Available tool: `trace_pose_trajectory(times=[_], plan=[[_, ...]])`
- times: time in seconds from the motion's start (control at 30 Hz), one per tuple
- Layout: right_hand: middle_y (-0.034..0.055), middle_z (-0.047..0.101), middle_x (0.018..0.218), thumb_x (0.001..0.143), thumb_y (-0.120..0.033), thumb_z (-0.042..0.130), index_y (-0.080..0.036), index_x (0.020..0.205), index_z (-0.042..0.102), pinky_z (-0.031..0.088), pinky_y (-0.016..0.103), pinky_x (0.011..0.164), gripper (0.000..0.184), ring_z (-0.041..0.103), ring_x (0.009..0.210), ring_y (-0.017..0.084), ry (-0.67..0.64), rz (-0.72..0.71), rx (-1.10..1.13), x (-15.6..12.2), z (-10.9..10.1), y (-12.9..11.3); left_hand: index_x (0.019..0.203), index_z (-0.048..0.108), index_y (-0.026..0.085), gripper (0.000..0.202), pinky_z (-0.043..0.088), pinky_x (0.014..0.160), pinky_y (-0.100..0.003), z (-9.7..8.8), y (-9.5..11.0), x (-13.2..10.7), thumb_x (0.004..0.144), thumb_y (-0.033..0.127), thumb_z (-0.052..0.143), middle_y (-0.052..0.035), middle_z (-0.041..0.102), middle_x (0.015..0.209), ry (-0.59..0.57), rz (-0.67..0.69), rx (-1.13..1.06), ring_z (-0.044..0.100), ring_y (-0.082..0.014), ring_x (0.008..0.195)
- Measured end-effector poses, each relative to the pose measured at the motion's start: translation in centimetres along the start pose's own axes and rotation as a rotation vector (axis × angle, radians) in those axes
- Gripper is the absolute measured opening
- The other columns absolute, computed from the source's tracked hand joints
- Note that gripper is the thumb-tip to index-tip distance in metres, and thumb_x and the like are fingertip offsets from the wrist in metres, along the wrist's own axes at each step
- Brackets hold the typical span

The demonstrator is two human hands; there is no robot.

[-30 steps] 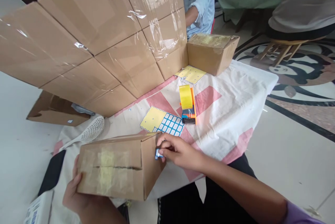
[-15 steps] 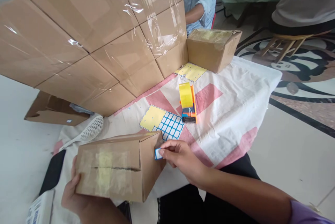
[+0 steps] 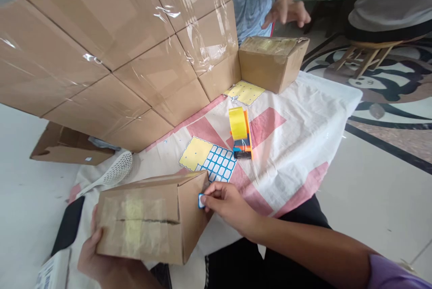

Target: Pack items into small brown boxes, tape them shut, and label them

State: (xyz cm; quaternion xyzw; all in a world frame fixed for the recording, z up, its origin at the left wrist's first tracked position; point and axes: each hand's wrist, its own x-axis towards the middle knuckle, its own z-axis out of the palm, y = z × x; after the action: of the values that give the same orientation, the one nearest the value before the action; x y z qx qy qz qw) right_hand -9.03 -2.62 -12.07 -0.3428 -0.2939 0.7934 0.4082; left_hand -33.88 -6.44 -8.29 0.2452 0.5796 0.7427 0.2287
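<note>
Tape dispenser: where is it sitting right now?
Head view, mid-frame: the tape dispenser stands on the cloth just right of the blue label sheet, beyond the right hand.

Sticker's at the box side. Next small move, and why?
Probably press the small blue-bordered white sticker flat onto the side panel of the brown cardboard box: the right hand pinches it at that panel's upper edge, and the left hand steadies the box.

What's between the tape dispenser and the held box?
In the head view, a label sheet, part yellow backing, part blue-bordered stickers, lies between the tape dispenser and the held box.
</note>
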Motion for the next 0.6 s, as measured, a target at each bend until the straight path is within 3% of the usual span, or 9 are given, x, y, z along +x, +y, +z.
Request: trace_pose_trajectory(times=[0.1,0.27,0.47,0.53,0.6], plan=[[-0.0027,0.060,0.064,0.065,-0.044,0.087,-0.018,0.070,0.055,0.034,0.025,0.060,0.041,0.052,0.062,0.010,0.007,-0.040,-0.040,0.3,0.0,0.5,0.120,0.069,0.019,0.043,0.027,0.121,-0.050,-0.1,0.0,-0.1,0.080,0.031,0.060,0.0005,0.071,0.103,0.008,0.005,0.018,0.059,-0.0292,0.117],[-0.0063,0.046,0.066,0.076,-0.031,0.074,-0.021,0.073,0.045,0.032,0.025,0.060,0.031,0.043,0.062,0.010,0.080,-0.238,-0.140,1.0,0.2,1.1,0.122,0.068,0.017,0.046,0.022,0.124,-0.049,0.7,0.2,-0.3,0.080,0.031,0.057,-0.0016,0.071,0.112,0.011,0.010,0.011,0.055,-0.0296,0.127],[-0.0002,0.047,0.094,0.086,-0.027,0.060,-0.024,0.096,0.046,0.041,0.026,0.068,0.017,0.047,0.075,0.012,0.196,-0.682,-0.251,0.9,-1.6,-1.0,0.127,0.065,0.016,0.054,0.020,0.125,-0.048,1.5,-0.1,2.0,0.074,0.031,0.066,-0.0008,0.068,0.127,-0.026,-0.075,-0.069,0.046,-0.0296,0.138],[0.0053,0.051,0.110,0.087,-0.030,0.059,-0.024,0.110,0.048,0.046,0.031,0.081,0.026,0.054,0.093,0.017,0.156,-0.828,-0.370,0.4,-2.5,-2.1,0.123,0.067,0.017,0.052,0.018,0.126,-0.046,1.2,0.0,2.9,0.073,0.032,0.068,0.0005,0.069,0.125,-0.056,-0.116,-0.082,0.042,-0.0307,0.141],[0.0127,0.048,0.132,0.082,-0.039,0.067,-0.022,0.132,0.042,0.043,0.041,0.102,0.059,0.050,0.121,0.025,0.033,-0.927,-0.580,-0.3,-3.0,-2.9,0.115,0.070,0.019,0.046,0.019,0.125,-0.048,1.0,0.3,3.1,0.072,0.035,0.070,0.0010,0.070,0.121,-0.083,-0.116,-0.027,0.041,-0.0331,0.141]])
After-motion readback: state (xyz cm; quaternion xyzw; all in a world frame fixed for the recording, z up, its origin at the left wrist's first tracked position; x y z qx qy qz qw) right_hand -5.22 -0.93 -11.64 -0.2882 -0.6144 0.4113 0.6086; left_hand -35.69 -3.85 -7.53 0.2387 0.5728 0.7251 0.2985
